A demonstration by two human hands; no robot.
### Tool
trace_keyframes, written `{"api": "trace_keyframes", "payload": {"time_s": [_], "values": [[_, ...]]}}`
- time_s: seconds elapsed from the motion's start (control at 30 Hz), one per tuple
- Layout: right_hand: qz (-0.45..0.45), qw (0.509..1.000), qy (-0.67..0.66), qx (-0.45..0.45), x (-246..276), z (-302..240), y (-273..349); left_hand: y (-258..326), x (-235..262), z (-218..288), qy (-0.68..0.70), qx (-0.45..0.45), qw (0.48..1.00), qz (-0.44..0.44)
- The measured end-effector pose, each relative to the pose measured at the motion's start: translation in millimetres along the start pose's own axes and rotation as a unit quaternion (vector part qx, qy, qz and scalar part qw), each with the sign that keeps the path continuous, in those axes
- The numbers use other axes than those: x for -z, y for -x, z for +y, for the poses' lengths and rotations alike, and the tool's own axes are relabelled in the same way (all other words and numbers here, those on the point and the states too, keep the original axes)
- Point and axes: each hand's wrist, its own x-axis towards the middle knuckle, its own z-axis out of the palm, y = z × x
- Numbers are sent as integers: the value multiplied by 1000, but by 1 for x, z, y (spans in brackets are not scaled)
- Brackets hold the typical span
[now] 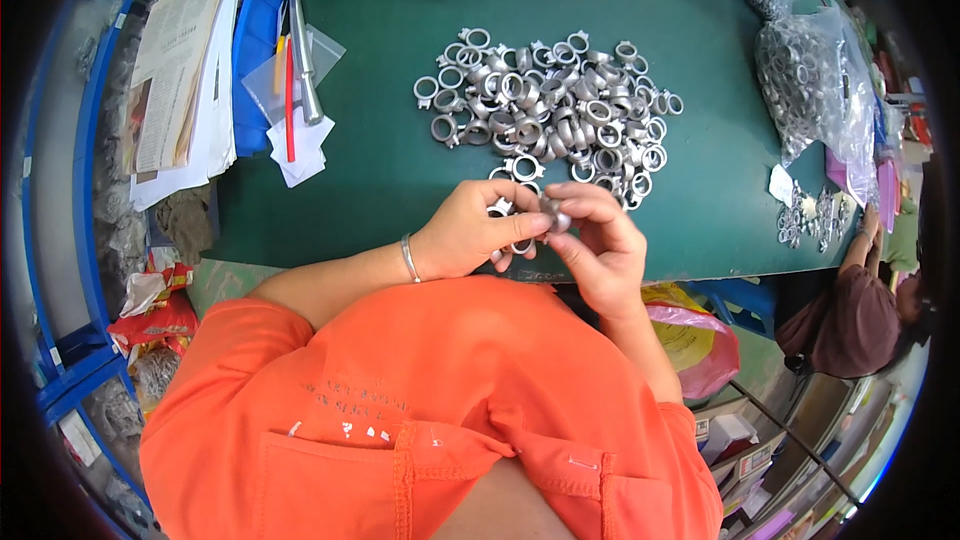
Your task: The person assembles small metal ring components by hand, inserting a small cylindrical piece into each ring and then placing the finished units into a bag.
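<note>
Both my hands meet at the near edge of the table, closed around small grey metal rings. My left hand point(473, 230) has its fingers curled, with rings showing at its fingers and under them. Between my two sets of fingertips is one metal ring point(556, 217). My right hand point(608, 252) pinches that ring between thumb and fingers. Just beyond my hands lies a loose pile of metal rings point(545, 100), many with a small lug on the side. How many rings the left hand holds is hidden by its fingers.
The green table point(370, 170) carries a blue tray point(252, 50) with papers, a metal rod point(302, 60) and a red pen point(290, 105) at left. At right are a plastic bag of rings point(810, 70) and smaller metal parts point(810, 218). Another person point(850, 320) sits at far right.
</note>
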Motion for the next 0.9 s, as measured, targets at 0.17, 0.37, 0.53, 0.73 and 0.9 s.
{"api": "trace_keyframes", "payload": {"time_s": [0.17,0.37,0.53,0.73,0.9], "values": [[6,986,160,34,-2,-10,-3,-1,2,-1,-54,8,998,27],[164,842,444,258,55,-53,-45,1,-3,5,-13,11,1000,22],[378,677,474,418,161,-134,-108,2,-2,3,17,-3,1000,14],[444,817,303,211,185,-108,-110,4,-2,7,57,-73,995,36],[186,891,-341,-235,11,-37,-40,-3,-27,28,-74,-289,950,94]]}}
